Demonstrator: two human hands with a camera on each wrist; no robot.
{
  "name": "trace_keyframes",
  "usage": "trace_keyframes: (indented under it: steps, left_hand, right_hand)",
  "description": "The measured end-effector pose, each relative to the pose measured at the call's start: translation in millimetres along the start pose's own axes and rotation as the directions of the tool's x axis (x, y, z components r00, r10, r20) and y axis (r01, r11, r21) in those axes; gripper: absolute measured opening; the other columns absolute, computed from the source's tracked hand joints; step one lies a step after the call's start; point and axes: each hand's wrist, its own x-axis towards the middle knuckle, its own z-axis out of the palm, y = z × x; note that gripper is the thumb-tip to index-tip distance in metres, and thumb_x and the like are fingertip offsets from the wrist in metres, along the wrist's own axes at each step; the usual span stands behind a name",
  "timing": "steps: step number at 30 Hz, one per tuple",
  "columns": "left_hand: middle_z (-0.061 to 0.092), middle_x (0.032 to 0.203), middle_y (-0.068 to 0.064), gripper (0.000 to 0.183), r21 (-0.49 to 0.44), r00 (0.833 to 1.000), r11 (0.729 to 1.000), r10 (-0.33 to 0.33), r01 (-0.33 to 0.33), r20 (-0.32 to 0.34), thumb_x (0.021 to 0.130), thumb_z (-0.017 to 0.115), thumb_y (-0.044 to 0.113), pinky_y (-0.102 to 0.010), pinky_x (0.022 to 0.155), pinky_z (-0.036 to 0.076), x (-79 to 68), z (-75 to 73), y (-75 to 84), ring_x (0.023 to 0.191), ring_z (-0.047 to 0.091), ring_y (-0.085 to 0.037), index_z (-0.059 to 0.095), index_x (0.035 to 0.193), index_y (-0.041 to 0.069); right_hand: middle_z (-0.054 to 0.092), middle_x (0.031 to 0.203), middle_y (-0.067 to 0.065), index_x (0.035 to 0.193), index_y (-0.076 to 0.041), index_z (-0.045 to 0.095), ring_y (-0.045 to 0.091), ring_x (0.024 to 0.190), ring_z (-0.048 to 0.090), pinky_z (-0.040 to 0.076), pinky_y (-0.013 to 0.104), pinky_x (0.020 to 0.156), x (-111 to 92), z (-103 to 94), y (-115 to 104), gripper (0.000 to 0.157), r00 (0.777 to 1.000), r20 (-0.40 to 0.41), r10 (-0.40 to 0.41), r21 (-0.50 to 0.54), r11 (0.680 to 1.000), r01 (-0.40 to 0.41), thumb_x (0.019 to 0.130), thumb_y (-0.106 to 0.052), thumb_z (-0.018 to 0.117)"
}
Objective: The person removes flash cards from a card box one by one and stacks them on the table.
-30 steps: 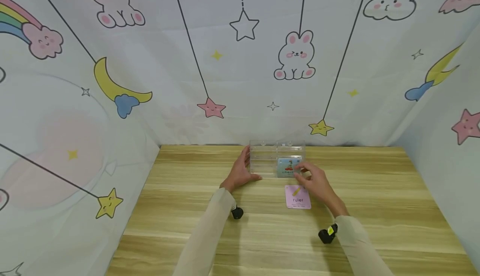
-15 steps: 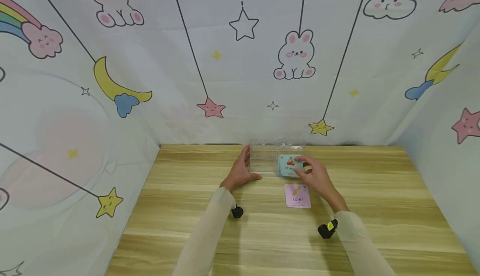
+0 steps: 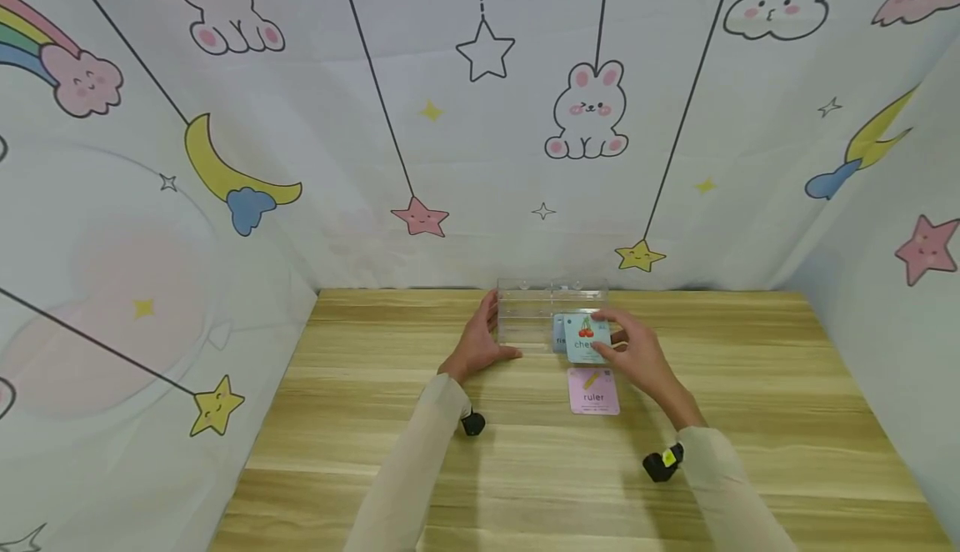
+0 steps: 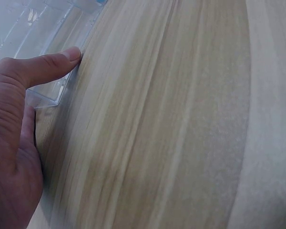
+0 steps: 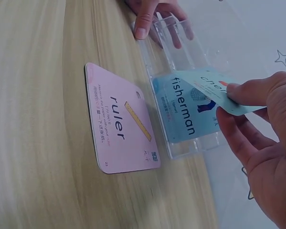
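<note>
Presently, the right hand pinches the cherry card near its right edge, before the clear rack the left hand grips; likely light, stiff, slick: edge holds advised.

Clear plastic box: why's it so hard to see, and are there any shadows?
Head view: the clear plastic box is faint, mostly pale edges; soft shadows lie beside the beige sleeves on the wood-grain table. Left wrist view: wood shows through it. Right wrist view: its rims show as pale lines.
</note>
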Motion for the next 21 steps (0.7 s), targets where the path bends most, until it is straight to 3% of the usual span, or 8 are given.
trace_keyframes:
  steps: [6, 21]
  left_hand:
    - [0.024, 0.170, -0.015, 0.124, 0.000, 1.000, 1.000, 0.007, -0.007, 0.001, 0.075, 0.094, 0.004, -0.039, 0.121, 0.035, 1.4, -0.6, -1.2, 0.152, 0.033, -0.030, 0.012, 0.167, 0.013]
    - [0.023, 0.170, -0.010, 0.126, 0.009, 1.000, 1.000, -0.004, 0.004, -0.003, 0.074, 0.095, 0.007, -0.036, 0.121, 0.035, 2.0, 0.0, -2.5, 0.152, 0.033, -0.028, 0.011, 0.167, 0.014]
  right_hand:
    - [0.059, 0.136, 0.023, 0.137, -0.004, 0.061, 0.028, 0.090, 0.072, 0.062, 0.028, 0.073, -9.5, -1.8, -1.9, 0.049, 0.998, 0.065, 0.015, 0.012, 1.000, -0.015, 0.091, 0.002, 0.078]
    - [0.057, 0.134, 0.025, 0.136, -0.002, 0.059, 0.024, 0.089, 0.072, 0.061, 0.027, 0.071, -39.4, 2.5, 9.3, 0.050, 0.973, 0.157, 0.169, 0.039, 0.983, -0.177, 0.090, 0.002, 0.078]
